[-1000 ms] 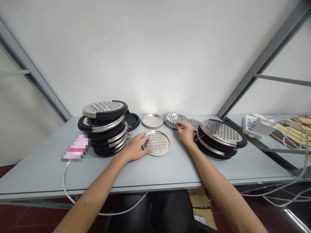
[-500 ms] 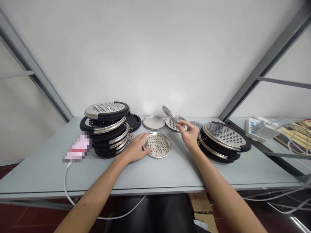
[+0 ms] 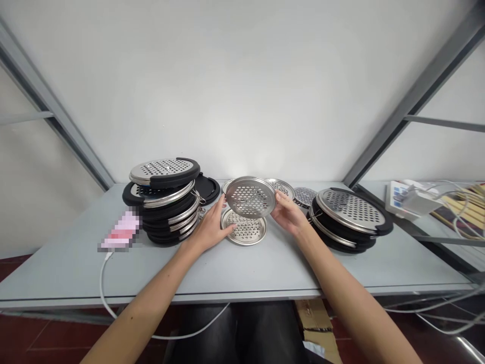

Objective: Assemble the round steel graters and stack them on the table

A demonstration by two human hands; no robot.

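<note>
Two black-edged grater stacks, at least five loose metal discs, two hands

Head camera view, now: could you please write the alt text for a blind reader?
A right hand holds a round silver perforated metal disc above a similar disc on a grey table; the open left hand is close to both. Black-and-silver round pieces form a taller left stack and a lower right stack.
</note>
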